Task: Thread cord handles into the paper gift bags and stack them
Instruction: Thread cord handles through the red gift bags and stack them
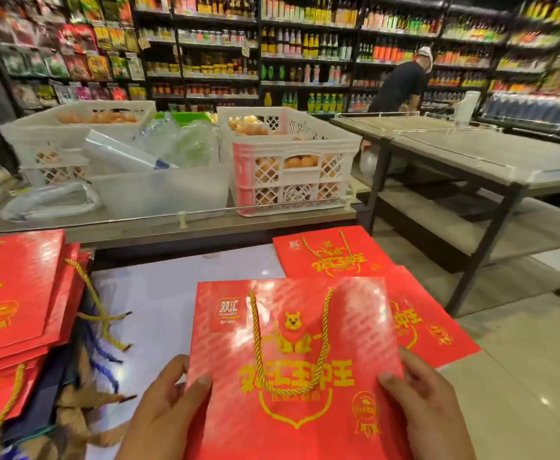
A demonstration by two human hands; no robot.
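Both hands on a threaded bag, stack waiting at the right.
Left hand point(169, 396) and right hand point(428, 403) pinch the flat glossy red paper gift bag point(291, 366) by its side edges, thumbs on top, above the white bench point(159, 293); its loose gold twisted cord handle point(288, 343) could snag or slide when laid on the red bags point(431, 327) near the bench's right edge.

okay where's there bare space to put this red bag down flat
Free: the white surface between the left stack of red bags and the held bag. Crowded: the far-right bags, the loose gold cords by the stack, and the counter with its egg crates.
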